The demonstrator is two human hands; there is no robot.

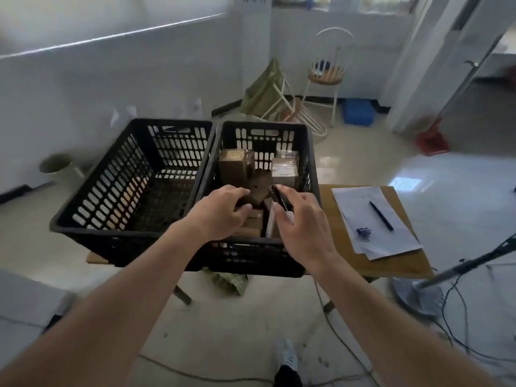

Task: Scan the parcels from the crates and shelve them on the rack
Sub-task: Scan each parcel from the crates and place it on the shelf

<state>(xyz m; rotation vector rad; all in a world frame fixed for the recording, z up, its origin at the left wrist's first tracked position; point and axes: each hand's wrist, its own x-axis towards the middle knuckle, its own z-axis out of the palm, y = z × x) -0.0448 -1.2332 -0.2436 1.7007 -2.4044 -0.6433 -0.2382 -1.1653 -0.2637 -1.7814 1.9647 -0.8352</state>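
Two black slotted crates stand side by side on a low wooden table. The left crate (117, 174) looks empty. The right crate (310, 163) holds several brown cardboard parcels, among them a tall one (233, 164) at the back left and a labelled one (284, 170) at the back right. My left hand (220, 212) reaches into the right crate with its fingers curling over a dark parcel (259, 188); whether it grips it is unclear. My right hand (303, 224) holds a black and white handheld scanner (280, 201) over the crate's near right part.
Sheets of paper (371, 222), a black pen (381, 215) and a binder clip (363, 233) lie on the table's right end. A fan base (413, 296) with cables stands at the right on the floor. Chairs (325, 75) and a blue bin (358, 111) sit behind.
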